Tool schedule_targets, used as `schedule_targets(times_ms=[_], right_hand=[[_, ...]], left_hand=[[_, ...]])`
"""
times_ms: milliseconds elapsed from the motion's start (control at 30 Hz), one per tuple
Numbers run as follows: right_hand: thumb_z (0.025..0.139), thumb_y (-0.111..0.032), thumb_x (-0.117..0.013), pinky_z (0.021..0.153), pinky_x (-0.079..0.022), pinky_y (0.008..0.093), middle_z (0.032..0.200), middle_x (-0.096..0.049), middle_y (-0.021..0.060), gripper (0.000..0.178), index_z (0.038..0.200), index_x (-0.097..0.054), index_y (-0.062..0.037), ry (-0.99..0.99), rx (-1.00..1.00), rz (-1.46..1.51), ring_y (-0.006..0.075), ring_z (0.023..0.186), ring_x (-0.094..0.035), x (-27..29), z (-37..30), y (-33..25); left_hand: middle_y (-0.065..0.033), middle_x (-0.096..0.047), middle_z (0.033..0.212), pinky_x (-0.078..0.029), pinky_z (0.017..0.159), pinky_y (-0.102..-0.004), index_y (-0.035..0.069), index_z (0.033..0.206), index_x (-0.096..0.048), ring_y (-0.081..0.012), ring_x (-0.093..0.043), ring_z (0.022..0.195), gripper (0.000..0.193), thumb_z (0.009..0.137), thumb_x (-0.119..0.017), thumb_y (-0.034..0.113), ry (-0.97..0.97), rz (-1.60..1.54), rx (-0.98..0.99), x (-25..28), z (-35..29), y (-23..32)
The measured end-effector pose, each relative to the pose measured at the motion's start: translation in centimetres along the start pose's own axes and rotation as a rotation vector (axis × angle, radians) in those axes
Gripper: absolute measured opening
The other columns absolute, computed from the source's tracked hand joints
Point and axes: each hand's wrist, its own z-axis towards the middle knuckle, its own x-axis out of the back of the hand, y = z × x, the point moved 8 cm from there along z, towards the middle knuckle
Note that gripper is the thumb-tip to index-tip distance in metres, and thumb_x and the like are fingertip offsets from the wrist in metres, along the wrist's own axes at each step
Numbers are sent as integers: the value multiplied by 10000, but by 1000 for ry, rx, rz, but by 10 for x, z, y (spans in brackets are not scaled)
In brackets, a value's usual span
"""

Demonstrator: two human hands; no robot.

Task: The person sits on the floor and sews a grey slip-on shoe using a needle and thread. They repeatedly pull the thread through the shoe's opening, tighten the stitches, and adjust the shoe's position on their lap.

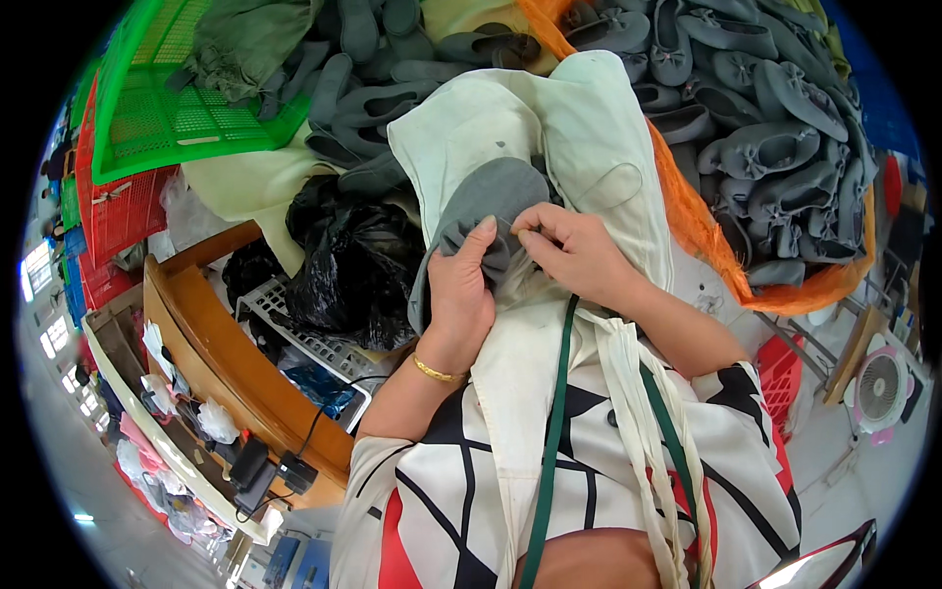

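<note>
A grey fabric flat shoe (pixel 502 187) lies over the pale cloth on my lap, its sole side toward the far end. My left hand (pixel 461 280) is closed around it, thumb pressing on a gathered grey bow on the shoe's upper. Close beside the bow, my right hand (pixel 574 250) pinches thumb and forefinger together. What sits in that pinch is too small to name. A thin looped line, like thread, curves over the pale cloth (pixel 603 128) beyond my right hand.
Many grey flats with bows (pixel 760 152) fill an orange sack (pixel 706 236) at right. More grey shoes (pixel 378 113) lie at far left by a green crate (pixel 162 128). Left are a black plastic bag (pixel 353 265) and a wooden drawer (pixel 235 344); a fan (pixel 880 386) stands right.
</note>
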Motion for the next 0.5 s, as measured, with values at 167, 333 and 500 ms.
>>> schedule_targets(times_ms=[167, 333, 500], right_hand=[[898, -95, -605, 619, -475, 298, 756, -644, 101, 125, 979, -642, -7, 22, 47, -23, 151, 636, -565, 1, 3, -3], [933, -61, -585, 569, -387, 217, 742, -568, -35, 114, 1012, -640, 1, -3, 34, -4, 22, 647, -454, -2, 3, 6], [918, -63, -569, 549, -379, 210, 716, -564, -39, 133, 1003, -649, 1, -47, 8, 56, 21, 620, -463, -2, 5, 13]], left_hand=[[14, -669, 889, -491, 736, -236, 74, 1004, -665, -83, -611, 789, 113, 903, -712, 54, 17, 9, -6, 3, 1, -1], [20, -659, 869, -485, 721, -230, 81, 989, -666, -79, -601, 769, 110, 896, -718, 52, 21, 12, -8, 6, 2, -3], [2, -675, 921, -502, 791, -249, 65, 1038, -661, -95, -619, 824, 156, 894, -717, 43, 27, 5, -5, 5, 1, -4]])
